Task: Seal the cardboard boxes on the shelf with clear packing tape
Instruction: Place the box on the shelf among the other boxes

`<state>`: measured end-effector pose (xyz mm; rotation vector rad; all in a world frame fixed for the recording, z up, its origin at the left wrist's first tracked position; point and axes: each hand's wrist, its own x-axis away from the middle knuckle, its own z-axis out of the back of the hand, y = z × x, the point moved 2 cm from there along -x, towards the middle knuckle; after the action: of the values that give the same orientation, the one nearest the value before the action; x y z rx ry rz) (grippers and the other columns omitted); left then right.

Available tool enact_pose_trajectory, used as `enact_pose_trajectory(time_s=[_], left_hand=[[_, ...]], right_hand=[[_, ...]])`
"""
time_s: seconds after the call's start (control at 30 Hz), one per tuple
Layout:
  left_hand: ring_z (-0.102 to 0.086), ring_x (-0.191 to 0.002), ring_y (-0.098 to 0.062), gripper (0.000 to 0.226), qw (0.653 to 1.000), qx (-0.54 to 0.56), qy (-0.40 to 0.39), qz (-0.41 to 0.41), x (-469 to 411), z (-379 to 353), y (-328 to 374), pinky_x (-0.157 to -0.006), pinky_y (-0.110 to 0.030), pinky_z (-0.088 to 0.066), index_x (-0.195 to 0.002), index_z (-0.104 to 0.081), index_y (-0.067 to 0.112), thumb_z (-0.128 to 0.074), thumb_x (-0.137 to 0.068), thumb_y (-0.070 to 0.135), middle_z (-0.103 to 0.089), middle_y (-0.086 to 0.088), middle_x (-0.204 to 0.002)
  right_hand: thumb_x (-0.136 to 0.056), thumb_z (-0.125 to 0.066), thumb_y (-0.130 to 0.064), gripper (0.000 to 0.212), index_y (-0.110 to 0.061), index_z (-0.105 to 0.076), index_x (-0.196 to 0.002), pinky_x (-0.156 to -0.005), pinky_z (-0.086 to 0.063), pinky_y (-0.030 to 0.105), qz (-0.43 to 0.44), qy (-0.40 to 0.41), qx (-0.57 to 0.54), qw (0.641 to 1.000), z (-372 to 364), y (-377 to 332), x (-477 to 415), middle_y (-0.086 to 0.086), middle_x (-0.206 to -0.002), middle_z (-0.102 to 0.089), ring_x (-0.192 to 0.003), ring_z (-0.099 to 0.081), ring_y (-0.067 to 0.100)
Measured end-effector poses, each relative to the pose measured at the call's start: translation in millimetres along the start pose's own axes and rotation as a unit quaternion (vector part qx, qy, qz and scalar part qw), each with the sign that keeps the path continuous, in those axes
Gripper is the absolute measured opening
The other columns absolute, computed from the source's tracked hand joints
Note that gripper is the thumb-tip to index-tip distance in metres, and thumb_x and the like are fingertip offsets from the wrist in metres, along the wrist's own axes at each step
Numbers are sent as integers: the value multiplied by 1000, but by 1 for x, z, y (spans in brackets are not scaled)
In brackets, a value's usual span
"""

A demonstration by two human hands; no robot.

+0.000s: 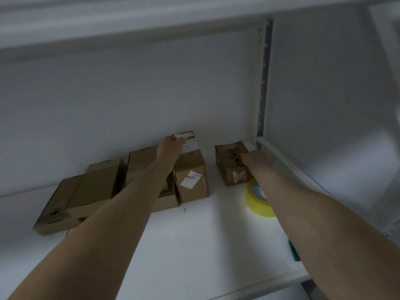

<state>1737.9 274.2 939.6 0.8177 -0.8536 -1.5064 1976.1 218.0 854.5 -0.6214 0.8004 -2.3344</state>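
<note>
Head view: two cardboard boxes at the back of the white shelf [205, 234] have the hands on them. The middle box [191, 182] stands upright and narrow. It carries a white label [191, 180] on its near face with small blue marks too blurred to read, and another pale label on top that is equally unreadable. The left hand [171, 146] reaches over this box's top far end, with its fingertips on the pale top label. Whether the fingers press flat or hook the edge cannot be told.

Set apart to the right is the right box [232, 167], lower and squarer, with dark scuffs on its top and a torn white patch on its near face; no writing shows on it. The right hand [257, 158] rests on its upper right edge, blurred, so its grip cannot be told.

The tape roll [258, 199], yellowish and translucent, lies on the shelf just in front of the right box, partly under the right forearm.

Left of the middle box and partly behind the left forearm sit a wider box [141, 162] and two flat boxes [97, 187], plain brown and overlapping. A green object [293, 251] peeks out from under the right arm near the shelf's front edge. A perforated metal post [264, 79] rises in the back right corner.
</note>
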Motion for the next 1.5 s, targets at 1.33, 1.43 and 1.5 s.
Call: enact_pose_trajectory(time_s=[1.33,1.43,1.5], left_hand=[[-63,-102,-34,27,978,38,-155,133,16,-11,-37,-87,-42,-54,-118,-57,-1,-39,-100,7,-63,-22,-117],[-57,-112,-33,31,981,-9,-167,97,22,-17,-38,-81,-37,-51,-120,-56,0,-34,-98,-3,-58,-21,-124],[-57,-111,-33,33,982,-33,-177,65,25,-20,-38,-90,-42,-51,-113,-60,1,-34,-96,-8,-56,-22,-129]], right_hand=[[-96,-56,-8,19,-2,-54,-114,-84,-56,48,-53,-167,-264,949,-23,-41,94,18,-116,-56,-112,-55,40],[-98,-50,-7,30,0,-53,-128,-83,-57,47,19,-82,-159,984,-23,-36,93,20,-125,-57,-108,-60,40],[-99,-45,-12,32,-4,-56,-127,-88,-55,46,75,-35,-51,995,-23,-35,92,18,-125,-58,-107,-60,35]])
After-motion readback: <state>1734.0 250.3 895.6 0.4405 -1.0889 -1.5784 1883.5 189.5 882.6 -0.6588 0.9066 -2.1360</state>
